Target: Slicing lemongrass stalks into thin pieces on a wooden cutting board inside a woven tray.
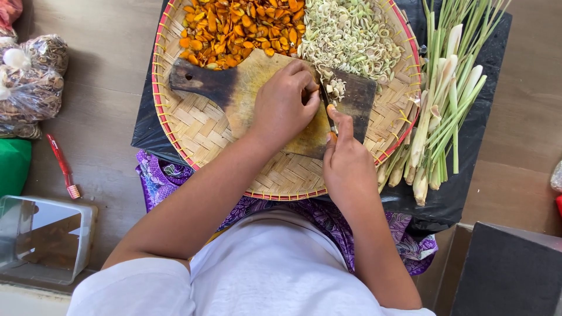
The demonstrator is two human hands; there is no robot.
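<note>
A: Head view. Left hand (285,104) curled, fingertips pinching a short lemongrass piece (332,89) down on the wooden cutting board (234,88).
B: Right hand (346,161)?
A: Closed round a knife handle, forefinger stretched along the spine; thin knife blade (326,108) running up between both hands, tip beside left fingertips.
B: Handling?
A: Probably light, stiff, fibrous, round so likely to roll; best pinned near the cut end, fingers tucked back.
B: Pose?
A: Both forearms angled inward from the body, wrists low over the woven bamboo tray (199,131).
B: Surroundings?
A: Sliced pale rings (351,35) just beyond left fingertips, orange chopped pieces (234,29) farther beyond the left hand. Whole lemongrass stalks (445,111) outside the right hand, on black plastic (468,193). Red toothbrush (62,164), clear plastic box (47,234) well off the left elbow.
</note>
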